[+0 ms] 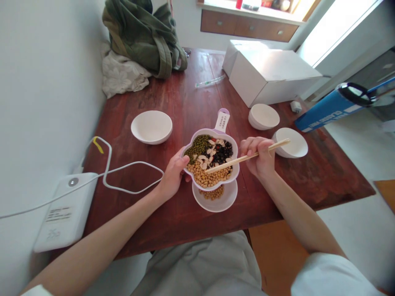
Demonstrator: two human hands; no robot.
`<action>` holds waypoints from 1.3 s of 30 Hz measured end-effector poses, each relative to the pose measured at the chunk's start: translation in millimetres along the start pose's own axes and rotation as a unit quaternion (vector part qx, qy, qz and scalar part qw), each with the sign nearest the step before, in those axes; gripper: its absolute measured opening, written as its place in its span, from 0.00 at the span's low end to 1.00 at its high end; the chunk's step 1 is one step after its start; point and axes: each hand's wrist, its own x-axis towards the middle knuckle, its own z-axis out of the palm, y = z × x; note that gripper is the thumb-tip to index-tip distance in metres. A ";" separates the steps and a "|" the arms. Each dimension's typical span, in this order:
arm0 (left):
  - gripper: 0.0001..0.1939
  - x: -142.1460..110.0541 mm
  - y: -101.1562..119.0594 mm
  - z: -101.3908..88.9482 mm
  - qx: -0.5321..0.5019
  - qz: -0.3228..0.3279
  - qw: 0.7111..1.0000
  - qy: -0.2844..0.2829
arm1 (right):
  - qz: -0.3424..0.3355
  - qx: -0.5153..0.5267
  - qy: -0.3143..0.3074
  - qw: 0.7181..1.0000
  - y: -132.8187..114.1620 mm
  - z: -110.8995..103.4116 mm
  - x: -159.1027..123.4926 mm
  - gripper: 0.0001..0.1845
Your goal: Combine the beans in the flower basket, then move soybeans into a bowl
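Observation:
My left hand (175, 169) grips the left rim of a lobed white-and-lilac dish (237, 169) with a labelled handle. Inside it lie green beans (197, 149), black beans (222, 153), pale flat seeds (203, 161) and yellow soybeans (205, 177). In my right hand (261, 158) are wooden chopsticks (247, 157), their tips on the soybeans near the dish's middle. The dish is held above a white bowl (230, 201), hiding its far part; some soybeans (213, 193) show in that bowl.
Another white bowl (151, 127) stands to the left, and two more, a far bowl (263, 116) and a nearer bowl (290, 142), to the right. A white box (265, 74), blue cylinder (333, 107), green bag (142, 37), thin clear packet (210, 82), white power bank (66, 209) and cable (135, 163) surround them.

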 end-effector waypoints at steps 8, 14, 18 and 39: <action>0.30 0.4 2.3 1.2 0.005 0.012 1.000 -0.014 | -0.039 -0.064 -0.084 0.994 -1.7 -5.2 -10.5 0.29; 0.33 1.1 -1.3 1.9 -0.007 0.002 1.000 -0.004 | -0.025 -0.077 -0.104 0.991 -5.9 -4.4 -10.2 0.31; 0.33 1.7 -1.7 1.1 -0.004 -0.001 1.000 -0.004 | -0.016 -0.051 -0.111 0.992 -6.6 -3.3 -8.1 0.32; 0.35 1.5 -2.5 1.4 0.023 0.001 0.999 0.035 | 0.027 -0.022 -0.095 0.995 -3.6 -0.8 -0.7 0.37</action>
